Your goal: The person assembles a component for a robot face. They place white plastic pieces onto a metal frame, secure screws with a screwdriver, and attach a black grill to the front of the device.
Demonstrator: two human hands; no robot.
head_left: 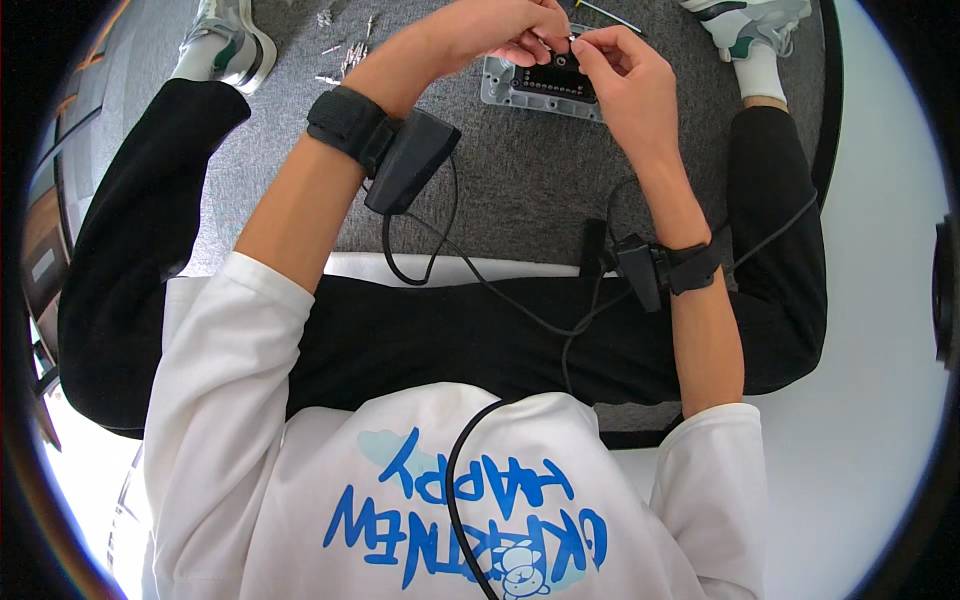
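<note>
I sit on a grey carpet with my legs spread. My left hand [505, 35] and my right hand [622, 75] meet above a small grey rectangular housing [505, 92] with a dark inside that lies on the carpet between my feet. Both hands pinch a tiny silvery part [572, 38], probably a screw, at their fingertips, just over the housing's top edge. Each wrist wears a black strap with a black box and a cable.
Several small silvery screws [345, 55] lie scattered on the carpet to the left of the housing. A thin yellow-tipped tool [608, 15] lies beyond it. My shoes [225, 45] [750, 25] flank the spot. A white floor [880, 300] borders the carpet on the right.
</note>
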